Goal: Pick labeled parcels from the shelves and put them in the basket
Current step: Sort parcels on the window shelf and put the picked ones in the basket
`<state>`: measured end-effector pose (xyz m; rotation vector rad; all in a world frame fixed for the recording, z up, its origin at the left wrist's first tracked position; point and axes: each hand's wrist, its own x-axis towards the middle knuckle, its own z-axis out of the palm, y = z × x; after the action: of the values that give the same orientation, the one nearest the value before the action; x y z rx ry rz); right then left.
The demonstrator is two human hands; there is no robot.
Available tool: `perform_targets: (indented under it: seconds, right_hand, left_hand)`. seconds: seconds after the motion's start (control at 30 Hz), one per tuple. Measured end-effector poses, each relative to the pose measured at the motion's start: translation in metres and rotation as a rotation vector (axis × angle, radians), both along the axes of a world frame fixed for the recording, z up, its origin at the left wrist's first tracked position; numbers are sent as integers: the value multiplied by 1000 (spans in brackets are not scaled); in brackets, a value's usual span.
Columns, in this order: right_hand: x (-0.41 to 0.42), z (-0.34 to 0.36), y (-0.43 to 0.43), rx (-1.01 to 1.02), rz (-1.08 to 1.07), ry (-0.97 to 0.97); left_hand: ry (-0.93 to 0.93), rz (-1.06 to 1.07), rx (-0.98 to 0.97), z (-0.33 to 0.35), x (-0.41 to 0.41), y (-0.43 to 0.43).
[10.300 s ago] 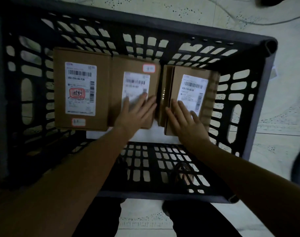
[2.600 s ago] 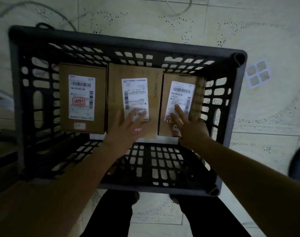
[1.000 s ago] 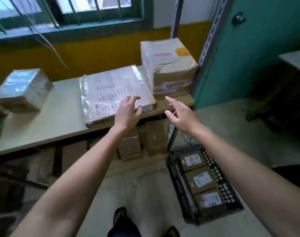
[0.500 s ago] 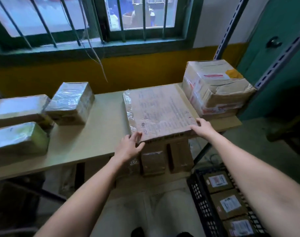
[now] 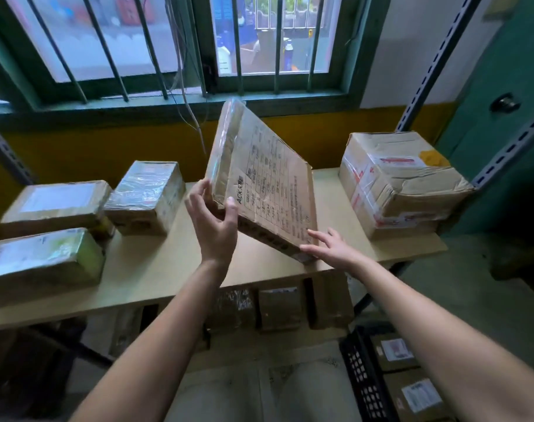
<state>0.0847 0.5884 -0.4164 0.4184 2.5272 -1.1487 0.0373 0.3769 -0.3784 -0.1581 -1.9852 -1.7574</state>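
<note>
A flat brown parcel point(image 5: 265, 184) with printed text and clear tape is tilted up on its right near corner above the shelf top point(image 5: 156, 269). My left hand point(image 5: 212, 220) grips its lower left edge, thumb on the printed face. My right hand point(image 5: 332, 248) has spread fingers touching the parcel's bottom right corner. The black basket point(image 5: 360, 376) stands on the floor at lower right, with labeled brown parcels point(image 5: 417, 394) lying inside.
Three tape-wrapped parcels point(image 5: 144, 196) sit on the left of the shelf top, a large crumpled carton point(image 5: 402, 181) on the right. Small boxes point(image 5: 279, 309) stand on the lower shelf. A barred window and metal uprights point(image 5: 436, 62) are behind.
The flat parcel lay flat on the shelf half a second ago; now its far end is raised steeply. My left hand has closed on its edge and lifted it.
</note>
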Motion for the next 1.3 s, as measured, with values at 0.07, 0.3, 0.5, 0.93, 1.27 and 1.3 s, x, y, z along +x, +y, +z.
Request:
perform_targets:
  seconds: [0.07, 0.3, 0.5, 0.93, 1.27, 1.3]
  right_hand:
    - [-11, 28, -12, -359, -69, 95]
    - [-39, 86, 20, -968, -329, 252]
    - [-8, -6, 31, -386, -355, -77]
    - [5, -43, 25, -276, -343, 53]
    - [27, -47, 14, -481, -479, 291]
    - [31, -47, 11, -469, -501, 314]
  left_hand:
    - [220, 33, -143, 21, 5, 12]
    - [293, -559, -663, 10, 36, 42]
    - [-193, -352, -1008, -68, 21, 23]
    - [-798, -135, -741, -106, -45, -37]
    - [-767, -259, 143, -98, -49, -74]
    - [-747, -295, 174, -95, -49, -75]
